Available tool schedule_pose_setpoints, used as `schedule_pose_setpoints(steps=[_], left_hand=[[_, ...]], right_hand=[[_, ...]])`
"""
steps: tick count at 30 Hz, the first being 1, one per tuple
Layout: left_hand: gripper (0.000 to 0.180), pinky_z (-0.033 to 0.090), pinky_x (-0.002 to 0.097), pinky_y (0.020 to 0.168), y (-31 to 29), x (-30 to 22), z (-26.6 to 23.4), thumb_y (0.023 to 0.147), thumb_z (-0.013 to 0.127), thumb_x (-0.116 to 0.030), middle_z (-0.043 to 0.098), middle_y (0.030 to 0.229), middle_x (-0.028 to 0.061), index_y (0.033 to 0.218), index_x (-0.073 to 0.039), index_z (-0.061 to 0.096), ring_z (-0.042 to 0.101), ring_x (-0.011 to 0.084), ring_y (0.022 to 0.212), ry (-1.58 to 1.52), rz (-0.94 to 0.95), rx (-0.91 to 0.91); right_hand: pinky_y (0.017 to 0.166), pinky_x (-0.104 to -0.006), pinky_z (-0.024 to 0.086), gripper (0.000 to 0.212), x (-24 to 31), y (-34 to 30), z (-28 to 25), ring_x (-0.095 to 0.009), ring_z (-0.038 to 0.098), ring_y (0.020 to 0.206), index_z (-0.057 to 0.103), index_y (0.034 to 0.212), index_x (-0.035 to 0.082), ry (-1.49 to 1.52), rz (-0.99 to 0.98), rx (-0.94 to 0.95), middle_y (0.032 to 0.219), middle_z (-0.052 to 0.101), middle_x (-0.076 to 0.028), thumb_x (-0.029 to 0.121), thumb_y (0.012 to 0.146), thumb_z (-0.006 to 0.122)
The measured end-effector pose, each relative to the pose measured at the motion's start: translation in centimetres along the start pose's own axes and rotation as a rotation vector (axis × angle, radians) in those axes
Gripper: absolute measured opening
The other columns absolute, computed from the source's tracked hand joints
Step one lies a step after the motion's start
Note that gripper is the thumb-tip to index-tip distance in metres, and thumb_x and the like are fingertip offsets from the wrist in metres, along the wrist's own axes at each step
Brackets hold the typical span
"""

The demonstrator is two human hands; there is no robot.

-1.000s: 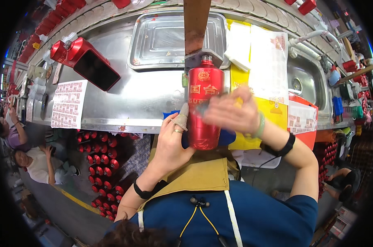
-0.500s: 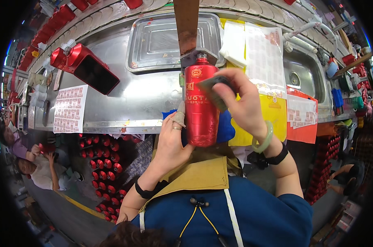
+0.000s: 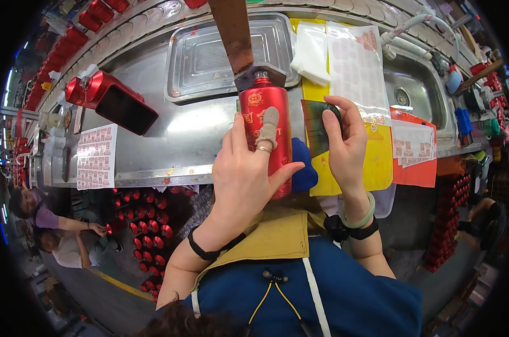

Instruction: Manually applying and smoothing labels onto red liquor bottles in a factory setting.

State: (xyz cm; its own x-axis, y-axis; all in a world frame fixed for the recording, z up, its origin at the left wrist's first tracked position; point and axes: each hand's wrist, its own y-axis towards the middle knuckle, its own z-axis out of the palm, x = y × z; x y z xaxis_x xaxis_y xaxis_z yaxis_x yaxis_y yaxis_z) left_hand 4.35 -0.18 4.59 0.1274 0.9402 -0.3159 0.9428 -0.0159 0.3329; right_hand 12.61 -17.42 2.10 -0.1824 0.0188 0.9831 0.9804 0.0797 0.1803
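Observation:
A glossy red bottle (image 3: 278, 100) with gold markings lies in front of me, its neck pointing away and set in a metal holder (image 3: 245, 81). My left hand (image 3: 244, 171) rests on the bottle with its fingers stretched out and its thumb spread. A pale cover (image 3: 270, 121) wraps one of its fingers. To the right of the bottle, my right hand (image 3: 347, 143) grips a dark, flat scraper (image 3: 315, 126) that has a black rounded handle. The scraper is apart from the bottle and over the yellow sheet (image 3: 372, 163). A blue pad (image 3: 305, 168) shows partly from under the bottle.
A metal tray (image 3: 181, 56) and a brown upright bar (image 3: 229, 33) stand behind the bottle. Red bottles and a phone (image 3: 122, 109) sit at left near a label sheet (image 3: 96, 157). White sheets (image 3: 353, 73) and a sink (image 3: 412, 84) are at right. Co-workers sit at lower left.
My right hand has drawn the scraper off the bottle's face to the right. My left hand has come from the bottle's left side onto its front.

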Motion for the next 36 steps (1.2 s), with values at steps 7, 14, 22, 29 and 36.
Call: schedule_pose_setpoints(steps=[7,14,22,29,36], left_hand=[[0.066,0.058,0.0422,0.080,0.3,-1.2,0.8,0.077,0.085,-0.046,0.055,0.131,0.0382,0.120,0.002,0.070,0.064,0.0419,0.103,0.095,-0.011,-0.056],[0.061,0.058,0.0443,0.076,-0.1,0.7,1.0,0.078,0.087,-0.043,0.058,0.125,0.0293,0.109,0.007,0.071,0.066,0.0434,0.099,-0.087,-0.053,-0.154],[0.064,0.056,0.0426,0.069,2.7,1.6,0.2,0.079,0.086,-0.047,0.060,0.109,0.0190,0.109,0.008,0.068,0.068,0.0335,0.080,-0.145,-0.206,0.011],[0.075,0.055,0.0414,0.081,0.2,2.8,0.5,0.076,0.089,-0.044,0.061,0.117,0.0214,0.124,0.008,0.062,0.067,0.0364,0.094,-0.289,-0.172,-0.024],[0.090,0.048,0.0456,0.106,-4.0,3.6,1.9,0.073,0.091,-0.026,0.057,0.136,0.0260,0.143,0.008,0.046,0.057,0.0440,0.125,-0.621,-0.034,0.042]], right_hand=[[0.072,-0.0191,0.043,0.024,0.1,-0.2,-0.4,-0.003,0.053,0.082,0.062,0.126,0.001,0.006,0.038,0.026,0.090,0.061,0.003,0.013,0.105,0.062],[0.076,-0.0193,0.046,0.023,-0.5,-0.3,-0.8,-0.004,0.058,0.088,0.062,0.125,0.000,0.055,0.113,0.005,0.097,0.065,-0.001,0.012,0.105,0.060],[0.082,-0.0196,0.047,0.024,-0.7,-0.2,-0.7,-0.005,0.059,0.094,0.061,0.126,-0.002,0.061,0.126,0.035,0.103,0.066,-0.003,0.010,0.105,0.059],[0.083,-0.0197,0.047,0.026,-0.2,0.7,-0.2,-0.005,0.058,0.094,0.061,0.129,-0.002,0.064,0.140,0.084,0.104,0.066,-0.003,0.009,0.105,0.058],[0.092,-0.0327,0.053,0.038,2.6,4.6,1.0,-0.022,0.068,0.103,0.062,0.134,0.003,-0.301,-0.194,0.323,0.111,0.071,-0.016,0.001,0.097,0.063]])
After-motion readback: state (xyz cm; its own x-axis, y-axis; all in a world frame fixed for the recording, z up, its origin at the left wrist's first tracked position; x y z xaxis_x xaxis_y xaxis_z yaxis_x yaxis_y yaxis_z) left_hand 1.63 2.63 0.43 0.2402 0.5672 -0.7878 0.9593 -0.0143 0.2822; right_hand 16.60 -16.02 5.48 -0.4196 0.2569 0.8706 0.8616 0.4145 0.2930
